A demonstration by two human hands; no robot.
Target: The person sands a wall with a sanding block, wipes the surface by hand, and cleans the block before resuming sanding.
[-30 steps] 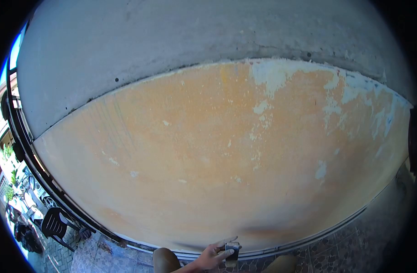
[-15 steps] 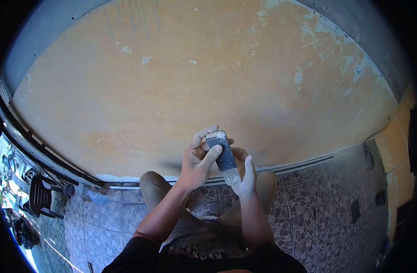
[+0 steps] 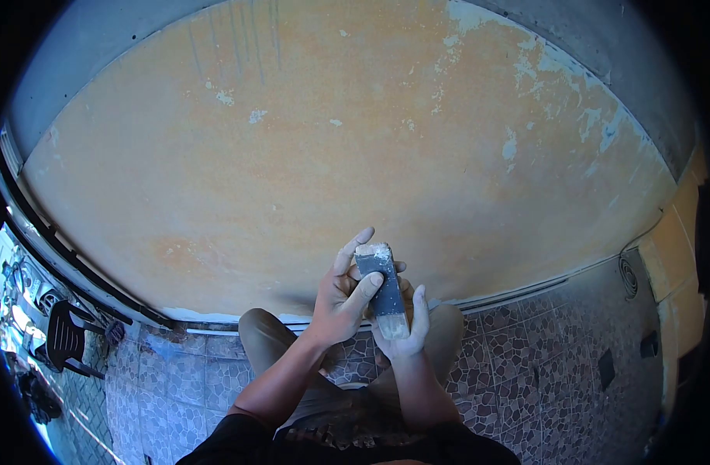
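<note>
Head view: the left hand [image 3: 341, 304] holds a dark, flat block [image 3: 384, 291] in a narrow grip, thumb pressed on its face and index finger raised past its far end. The right hand [image 3: 405, 329] is at the block's pale near end, its thumb standing up to the right; how its fingers close behind the block is hidden, so I cannot tell that grip. The block is tilted slightly, between the knees and in front of the wall [image 3: 293, 170], and appears dusted white at the far end. Both hands look powdery. Stone-patterned tiles [image 3: 518, 364] lie below, and a dark chair [image 3: 66, 337] stands at far left, outside the tiled area.
</note>
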